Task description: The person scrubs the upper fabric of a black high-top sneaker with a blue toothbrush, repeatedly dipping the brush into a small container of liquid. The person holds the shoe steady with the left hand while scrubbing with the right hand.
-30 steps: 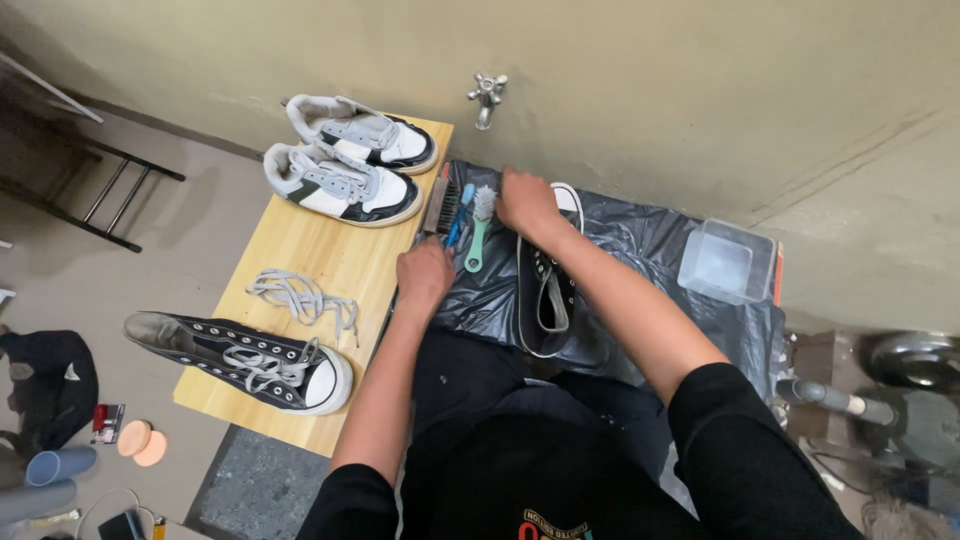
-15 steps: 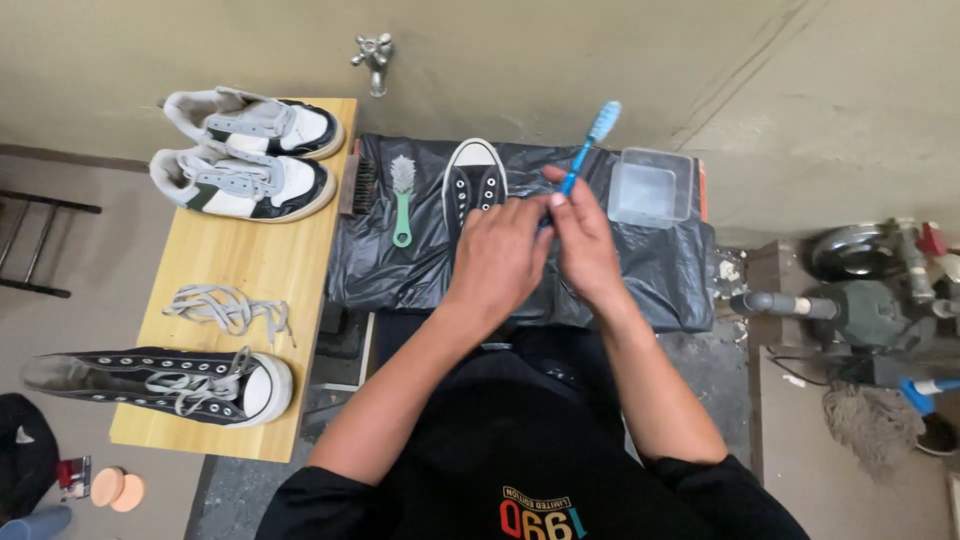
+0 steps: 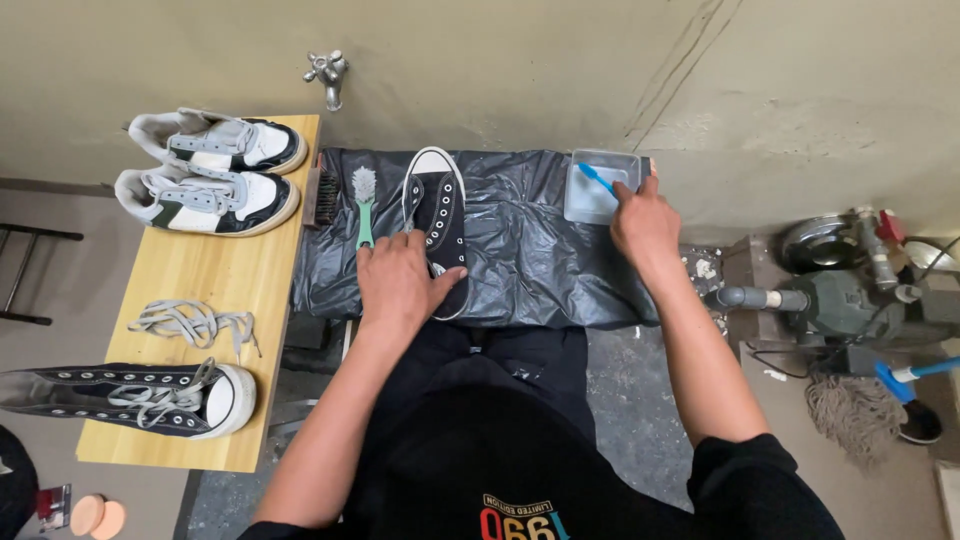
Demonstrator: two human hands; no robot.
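A black canvas sneaker [image 3: 438, 205] with a white toe cap and no laces lies on a black plastic sheet [image 3: 530, 245]. My left hand [image 3: 398, 285] rests on its near end, fingers spread over the heel. My right hand [image 3: 643, 222] holds a small blue brush [image 3: 598, 179] and dips its head into a clear square plastic tub [image 3: 600, 186] at the sheet's far right corner. A green-handled brush [image 3: 364, 205] lies just left of the sneaker.
A wooden bench [image 3: 215, 300] at left carries two white and black sneakers [image 3: 212, 170], loose grey laces [image 3: 192, 323] and a second black laced sneaker [image 3: 135, 398]. A wooden scrub brush [image 3: 323, 195] lies at the sheet's left edge. A metal tap [image 3: 328, 75] juts from the wall. A pump [image 3: 845, 300] and mop [image 3: 870, 410] stand at right.
My right hand has carried the blue brush from above the sneaker to the tub at right. My left hand has settled onto the sneaker's heel end.
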